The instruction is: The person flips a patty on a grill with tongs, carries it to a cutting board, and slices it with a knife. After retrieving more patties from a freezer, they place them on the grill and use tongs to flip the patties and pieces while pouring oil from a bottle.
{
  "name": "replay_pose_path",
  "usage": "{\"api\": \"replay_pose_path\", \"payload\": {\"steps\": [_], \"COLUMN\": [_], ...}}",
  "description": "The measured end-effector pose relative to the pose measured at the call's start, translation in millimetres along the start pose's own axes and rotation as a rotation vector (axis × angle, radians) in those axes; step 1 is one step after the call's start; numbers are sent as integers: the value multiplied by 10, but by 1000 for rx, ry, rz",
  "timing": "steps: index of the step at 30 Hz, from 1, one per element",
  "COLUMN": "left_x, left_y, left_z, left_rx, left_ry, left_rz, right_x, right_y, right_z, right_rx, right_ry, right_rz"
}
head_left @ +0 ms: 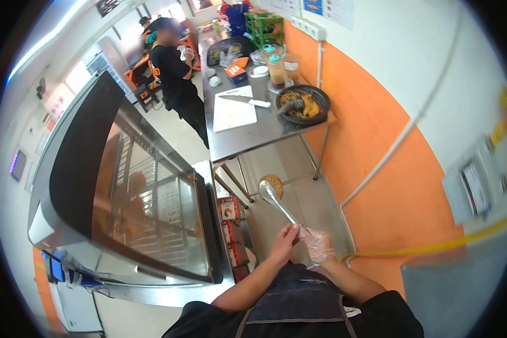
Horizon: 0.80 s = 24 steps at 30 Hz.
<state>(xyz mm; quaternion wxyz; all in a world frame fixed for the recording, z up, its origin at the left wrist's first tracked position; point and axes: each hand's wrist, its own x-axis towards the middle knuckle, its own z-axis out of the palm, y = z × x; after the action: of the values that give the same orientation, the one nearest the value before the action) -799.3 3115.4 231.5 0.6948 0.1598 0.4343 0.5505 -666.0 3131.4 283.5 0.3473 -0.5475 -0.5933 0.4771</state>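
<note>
Metal tongs (278, 204) point up and away from me, with a round brown fried piece (272, 185) at their tip. My right hand (318, 247), in a clear plastic glove, is wrapped round the handle end. Bare, my left hand (286, 242) has its fingers pressed together beside the handle; whether they grip it is hard to tell. Both hands are in front of my dark apron (298, 298), above the floor. Beyond them, a steel table (236, 145) bears a white board (231, 121) with a knife (245, 100), and a dark mortar (324, 107) of orange-brown food.
On the left stands a glass display cabinet (152, 197). Red boxes (231, 236) lie low beside it. A co-worker in black (174, 79) stands left of the table. Bottles (276, 70) and a blue-orange box (235, 73) are on the table. An orange wall (388, 163) bounds the right.
</note>
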Motion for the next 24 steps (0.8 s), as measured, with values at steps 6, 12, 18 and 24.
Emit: {"api": "replay_pose_path", "payload": {"steps": [6,12,18,24], "left_x": [1134,2313,3228,4038], "left_y": [810,1804,2550,2932], "left_z": [-97,-473,-845,-1280], "left_rx": [-15,59,38,-27], "left_ry": [210,200,255,332], "left_rz": [151,125,151,96], "right_x": [1404,2784,4005,5326], "right_y": [-19,-464,-528,-226], "right_z": [486,938,1504,1755], "right_rx": [165,82,74,-83], "right_ry": [-194,-283,-446,-762], "right_rz": [117,128,159,102]}}
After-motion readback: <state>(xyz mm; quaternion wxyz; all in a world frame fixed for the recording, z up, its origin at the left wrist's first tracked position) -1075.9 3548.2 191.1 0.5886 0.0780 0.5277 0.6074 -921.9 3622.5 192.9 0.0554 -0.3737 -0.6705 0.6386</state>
